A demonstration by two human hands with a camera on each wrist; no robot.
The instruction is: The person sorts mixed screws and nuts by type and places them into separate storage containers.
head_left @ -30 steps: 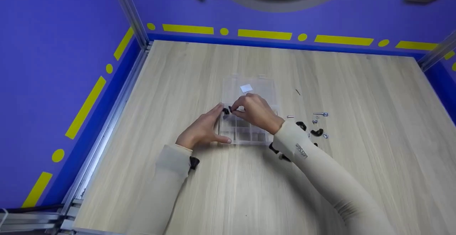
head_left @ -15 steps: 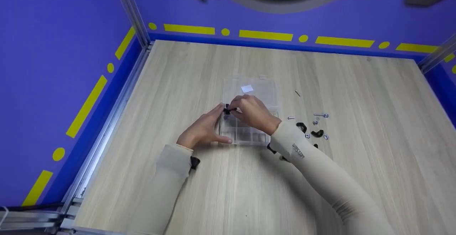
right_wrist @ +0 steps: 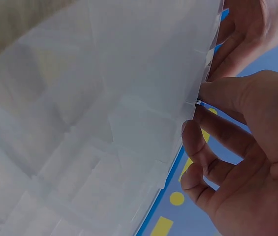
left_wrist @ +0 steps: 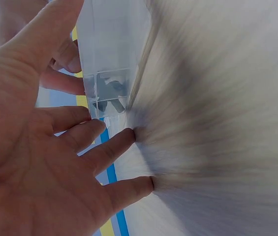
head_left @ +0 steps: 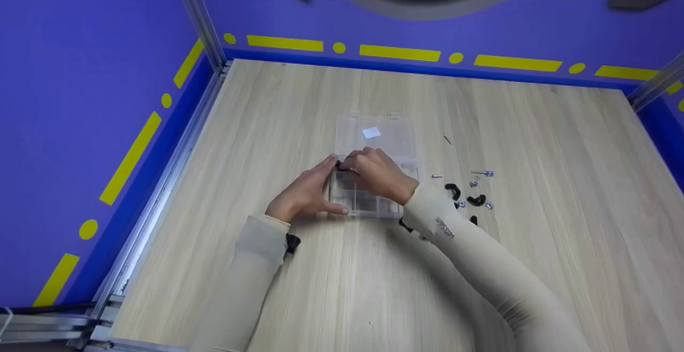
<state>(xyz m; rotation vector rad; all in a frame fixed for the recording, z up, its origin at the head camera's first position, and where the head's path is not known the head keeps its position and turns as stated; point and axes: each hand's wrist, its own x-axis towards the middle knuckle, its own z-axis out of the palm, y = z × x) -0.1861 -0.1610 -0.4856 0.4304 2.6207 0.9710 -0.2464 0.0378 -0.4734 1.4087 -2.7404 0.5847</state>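
A clear plastic compartment box (head_left: 368, 214) stands on the table with its lid (head_left: 393, 138) laid open toward the back. My left hand (head_left: 302, 194) rests along its left side, fingers stretched to the far corner and thumb at the near one. Into the far left compartment reaches my right hand (head_left: 377, 173), thumb and index finger together at a small black curved piece (head_left: 339, 165), mostly hidden by the fingertips. Through the box wall, dark pieces (left_wrist: 113, 89) show in the left wrist view. In the right wrist view, the right hand's other fingers (right_wrist: 194, 137) are bent outside the wall.
Right of the box lie black curved pieces (head_left: 476, 200), a long bolt (head_left: 482, 173), several small metal parts (head_left: 489, 205) and a short screw (head_left: 437, 176). A thin screw (head_left: 447, 139) lies farther back. A white label (head_left: 371, 132) is on the lid. Blue walls border the table.
My right hand turned the black piece over the far left compartment and lowered it in. Its forearm shifted slightly left, uncovering more parts on the table. The left hand stayed at the box.
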